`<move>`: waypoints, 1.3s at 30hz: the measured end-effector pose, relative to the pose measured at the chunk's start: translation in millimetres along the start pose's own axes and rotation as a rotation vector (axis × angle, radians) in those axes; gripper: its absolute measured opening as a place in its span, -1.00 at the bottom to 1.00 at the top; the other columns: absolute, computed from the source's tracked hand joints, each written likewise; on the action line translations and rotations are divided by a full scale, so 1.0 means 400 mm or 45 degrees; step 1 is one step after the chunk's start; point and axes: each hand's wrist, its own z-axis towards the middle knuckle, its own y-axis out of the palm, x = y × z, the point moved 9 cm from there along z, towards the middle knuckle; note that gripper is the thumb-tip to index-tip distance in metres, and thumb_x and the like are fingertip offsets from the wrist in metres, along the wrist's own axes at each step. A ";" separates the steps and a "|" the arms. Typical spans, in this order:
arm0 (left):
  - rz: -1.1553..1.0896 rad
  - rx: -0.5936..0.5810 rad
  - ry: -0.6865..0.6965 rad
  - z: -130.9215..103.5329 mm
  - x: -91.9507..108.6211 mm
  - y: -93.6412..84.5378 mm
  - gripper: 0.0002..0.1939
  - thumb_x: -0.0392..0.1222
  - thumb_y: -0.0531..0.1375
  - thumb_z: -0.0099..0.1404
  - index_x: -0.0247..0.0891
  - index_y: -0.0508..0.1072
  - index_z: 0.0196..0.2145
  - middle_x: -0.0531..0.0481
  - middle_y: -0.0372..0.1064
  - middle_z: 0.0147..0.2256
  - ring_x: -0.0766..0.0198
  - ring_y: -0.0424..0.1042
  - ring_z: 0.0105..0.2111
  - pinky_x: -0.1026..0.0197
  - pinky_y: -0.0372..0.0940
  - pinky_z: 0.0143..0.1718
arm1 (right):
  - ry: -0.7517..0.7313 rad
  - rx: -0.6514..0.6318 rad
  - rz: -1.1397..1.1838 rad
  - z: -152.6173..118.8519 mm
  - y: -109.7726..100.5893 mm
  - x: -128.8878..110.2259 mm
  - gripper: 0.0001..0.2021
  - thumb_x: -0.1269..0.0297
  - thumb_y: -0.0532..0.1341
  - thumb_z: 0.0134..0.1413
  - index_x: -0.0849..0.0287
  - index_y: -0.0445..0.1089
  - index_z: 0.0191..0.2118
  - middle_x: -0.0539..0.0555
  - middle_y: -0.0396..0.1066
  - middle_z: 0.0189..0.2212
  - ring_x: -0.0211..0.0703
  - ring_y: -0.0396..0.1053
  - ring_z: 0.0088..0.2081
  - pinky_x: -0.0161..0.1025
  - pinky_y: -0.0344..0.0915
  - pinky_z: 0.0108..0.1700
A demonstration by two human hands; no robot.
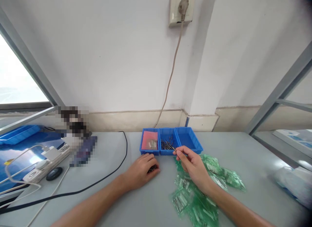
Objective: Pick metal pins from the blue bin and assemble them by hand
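Note:
My left hand (pixel 144 168) rests on the table in front of the blue bins, its fingers curled round several small dark metal pins (pixel 152 168). Between thumb and fingertips my right hand (pixel 188 160) pinches one thin metal pin (pixel 174 149), at the front edge of the middle blue bin (pixel 168 152). Loose metal pins (pixel 167 144) lie in that bin; whether they are screws or bits is too small to tell. Under and beside my right forearm lie green plastic bags (pixel 180 201), some with rows of metal pieces inside.
The left blue bin (pixel 149 152) holds a pink sheet (pixel 147 139) and a small clear bag. The right blue bin (pixel 187 139) adjoins the middle one. A black cable (pixel 97 182) crosses the table's left side, near a power strip (pixel 46 165) and a black mouse (pixel 54 173).

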 end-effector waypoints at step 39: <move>-0.017 -0.044 -0.025 -0.004 -0.010 0.003 -0.94 -0.18 0.23 0.53 -0.19 0.45 -0.10 -0.02 0.43 -0.18 0.14 0.40 -0.17 0.16 0.28 -0.12 | 0.227 -0.259 0.292 -0.037 0.075 0.009 -0.60 -0.15 0.35 0.28 0.13 0.48 -0.18 -0.10 0.28 -0.42 -0.46 -0.05 -0.61 -0.38 -0.10 -0.60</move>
